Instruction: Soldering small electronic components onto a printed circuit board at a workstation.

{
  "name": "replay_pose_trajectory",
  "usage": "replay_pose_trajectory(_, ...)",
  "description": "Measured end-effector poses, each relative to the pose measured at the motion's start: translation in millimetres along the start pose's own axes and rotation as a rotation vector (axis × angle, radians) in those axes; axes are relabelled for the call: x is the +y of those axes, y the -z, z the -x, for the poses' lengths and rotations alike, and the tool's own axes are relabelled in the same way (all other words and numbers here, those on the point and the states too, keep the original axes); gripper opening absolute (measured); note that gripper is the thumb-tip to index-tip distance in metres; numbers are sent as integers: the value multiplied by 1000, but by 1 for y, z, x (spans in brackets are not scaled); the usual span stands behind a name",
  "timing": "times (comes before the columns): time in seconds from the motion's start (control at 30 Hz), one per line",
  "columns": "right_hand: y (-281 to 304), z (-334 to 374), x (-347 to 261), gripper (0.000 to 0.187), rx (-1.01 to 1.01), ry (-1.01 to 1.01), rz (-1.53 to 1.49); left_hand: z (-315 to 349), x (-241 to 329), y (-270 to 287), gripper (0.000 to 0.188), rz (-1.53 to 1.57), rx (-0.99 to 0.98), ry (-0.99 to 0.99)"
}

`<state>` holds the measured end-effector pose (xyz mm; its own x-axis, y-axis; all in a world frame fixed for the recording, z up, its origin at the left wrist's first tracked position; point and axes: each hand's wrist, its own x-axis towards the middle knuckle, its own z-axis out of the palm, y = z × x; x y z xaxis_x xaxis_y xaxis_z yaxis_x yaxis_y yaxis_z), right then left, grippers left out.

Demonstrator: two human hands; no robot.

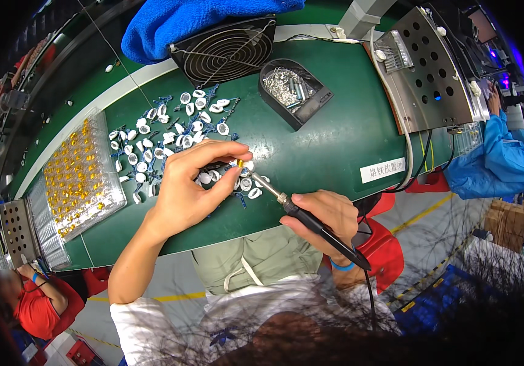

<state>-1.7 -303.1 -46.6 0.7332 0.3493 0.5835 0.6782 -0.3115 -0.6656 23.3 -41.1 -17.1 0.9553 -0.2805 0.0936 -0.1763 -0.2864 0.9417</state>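
My left hand [193, 180] is closed in a pinch over the table, holding a small gold-coloured part [240, 163] between thumb and forefinger. A white round piece sits against that part, but fingers hide much of it. In my right hand [333, 215] is a black-handled soldering iron [317, 226], gripped like a pen. Its metal barrel [268, 184] slants up to the left, and the tip is at or very close to the held part. Around and beyond my left hand lie many small white round pieces [143, 154] with blue wires.
A clear tray [100, 152] of gold parts stands on the left. Behind are a black fan [228, 56], a blue cloth [176, 24] and a black bin [301, 108] of metal pieces. A perforated metal box [423, 73] stands at right. Two co-workers sit at the sides.
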Motion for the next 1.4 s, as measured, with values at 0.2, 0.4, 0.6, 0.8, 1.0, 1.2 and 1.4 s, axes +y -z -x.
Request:
replay_pose_trajectory(0.2,1,0,-1,43,-18,-25,-10,0,1,1,31,1,-5,5)
replay_pose_trajectory(0.4,3,1,0,42,13,-23,-28,0,0,1,31,-5,-8,4)
replay_pose_trajectory(0.6,1,2,1,42,5,-13,-19,0,0,0,32,3,-6,0)
replay_pose_trajectory(0.8,2,2,1,43,-15,-18,-8,-1,-4,-4,32,-24,67,-82)
replay_pose_trajectory(1.0,4,4,1,43,19,-9,-28,1,-1,-1,31,-39,-8,-19)
replay_pose_trajectory(1.2,10,2,-1,43,-35,-59,-43,-1,-1,0,31,-34,-7,-10)
replay_pose_trajectory(1.4,9,2,0,46,109,-185,-38,-3,0,0,29,-66,73,-83)
